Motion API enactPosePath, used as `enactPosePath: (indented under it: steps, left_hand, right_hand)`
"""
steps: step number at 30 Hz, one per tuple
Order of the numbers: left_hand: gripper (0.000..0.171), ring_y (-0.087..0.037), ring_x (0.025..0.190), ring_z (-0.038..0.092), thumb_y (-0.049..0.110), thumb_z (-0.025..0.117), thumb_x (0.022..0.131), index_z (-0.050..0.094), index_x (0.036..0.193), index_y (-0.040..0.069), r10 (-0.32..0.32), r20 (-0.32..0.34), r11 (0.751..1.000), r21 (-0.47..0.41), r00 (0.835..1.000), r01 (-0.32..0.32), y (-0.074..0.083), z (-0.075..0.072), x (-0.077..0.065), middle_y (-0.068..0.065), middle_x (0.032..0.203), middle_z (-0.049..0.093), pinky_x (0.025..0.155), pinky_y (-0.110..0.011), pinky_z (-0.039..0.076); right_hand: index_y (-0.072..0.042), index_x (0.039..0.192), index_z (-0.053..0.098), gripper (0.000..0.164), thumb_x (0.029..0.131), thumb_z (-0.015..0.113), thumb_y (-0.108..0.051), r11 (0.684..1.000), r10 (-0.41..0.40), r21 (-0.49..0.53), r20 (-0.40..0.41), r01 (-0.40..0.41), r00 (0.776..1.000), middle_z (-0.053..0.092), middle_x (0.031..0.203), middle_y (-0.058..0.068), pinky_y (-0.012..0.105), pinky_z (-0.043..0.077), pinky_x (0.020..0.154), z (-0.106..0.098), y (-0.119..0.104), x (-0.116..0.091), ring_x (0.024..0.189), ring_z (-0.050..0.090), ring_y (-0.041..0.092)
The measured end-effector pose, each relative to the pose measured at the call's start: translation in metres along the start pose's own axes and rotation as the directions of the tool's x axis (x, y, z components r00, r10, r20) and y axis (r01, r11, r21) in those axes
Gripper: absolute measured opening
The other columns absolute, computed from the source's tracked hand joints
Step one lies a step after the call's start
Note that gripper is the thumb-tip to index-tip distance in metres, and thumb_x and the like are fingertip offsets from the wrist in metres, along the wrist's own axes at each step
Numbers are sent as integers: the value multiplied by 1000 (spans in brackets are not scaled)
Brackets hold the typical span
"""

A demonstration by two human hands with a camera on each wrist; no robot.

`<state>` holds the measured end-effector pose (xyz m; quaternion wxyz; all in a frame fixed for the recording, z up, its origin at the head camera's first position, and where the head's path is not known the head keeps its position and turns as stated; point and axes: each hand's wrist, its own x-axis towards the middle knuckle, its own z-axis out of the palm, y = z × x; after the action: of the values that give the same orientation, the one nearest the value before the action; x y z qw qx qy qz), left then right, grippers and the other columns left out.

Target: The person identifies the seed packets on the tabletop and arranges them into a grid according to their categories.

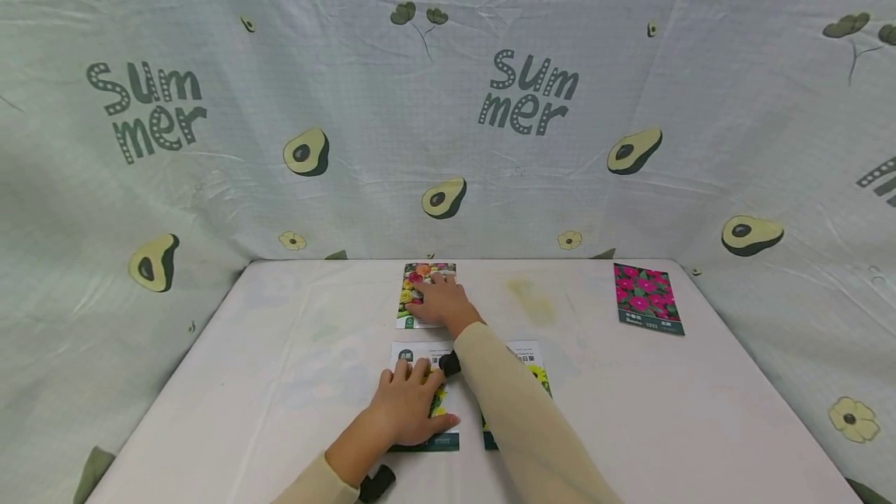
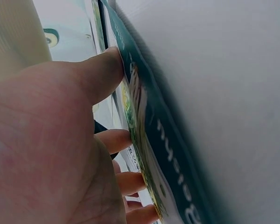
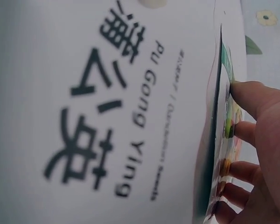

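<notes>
Four flower packets (image 1: 645,295) across a whitish surface (image 1: 301,387)

From the left side edge, a wide open stretch of surface runs to the dandelion packet (image 1: 422,348), a flat white sheet-like pouch with yellow blooms and a dark green strip along its near end. The left hand (image 1: 408,409) rests on it with fingers spread, grasping nothing. The right wrist view gives its heading clearly: 蒲公英, "Pu Gong Ying", with small print, slightly blurred, that reads "Dandelion Seeds".

Just beyond it, close to the far edge, lies the mixed-flower packet (image 1: 408,300), crowded with red, yellow, orange and white blossoms. The right hand (image 1: 446,304) presses on its face, fingers extended and not clenched. Only a narrow gap separates these two packets.

To their right, the sunflower packet (image 1: 532,358) shows yellow petals and the characters 日葵; the right sleeve (image 1: 521,411) crosses over the rest.

Past a broad span with a yellowish stain (image 1: 530,300), the pink-flower packet (image 1: 645,295) lies askew near the far right corner, magenta blooms above a dark green band whose lettering is too small to read. Behind, avocado-printed cloth (image 1: 364,99) says "SUMMER".
</notes>
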<state>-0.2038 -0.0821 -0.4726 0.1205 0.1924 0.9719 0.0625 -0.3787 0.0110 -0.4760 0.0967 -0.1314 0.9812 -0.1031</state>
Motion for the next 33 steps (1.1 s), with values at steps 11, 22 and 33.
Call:
enactPosePath:
  steps: [11, 22, 33]
  left_hand:
    - [71, -39, 128, 42, 69, 61, 91, 53, 142, 20, -3, -8, 1000, 4, 1000, 3, -1, 3, 0, -10, 145, 44, 94, -55, 38]
    - [73, -39, 129, 41, 72, 59, 91, 53, 143, 21, -4, -7, 1000, 8, 1000, 4, -1, 4, 0, -11, 147, 44, 95, -57, 38]
    - [72, -39, 129, 42, 70, 61, 90, 54, 142, 21, -5, 9, 1000, 4, 1000, 5, 1, -1, -1, -10, 146, 44, 95, -57, 38]
  right_hand:
    - [-35, 157, 41, 65, 99, 53, -62, 1000, 4, 13, -2, -4, 1000, 30, 168, 7, 51, 27, 124, 0, -3, -2, 156, 25, 36]
    - [-35, 157, 41, 65, 100, 52, -62, 1000, -5, 2, 4, 5, 1000, 30, 168, 8, 52, 27, 123, 2, -1, 0, 156, 24, 37]
    - [-34, 158, 41, 65, 100, 53, -61, 1000, 5, 16, 13, -5, 1000, 30, 168, 8, 52, 27, 124, 0, -2, -1, 156, 24, 36]
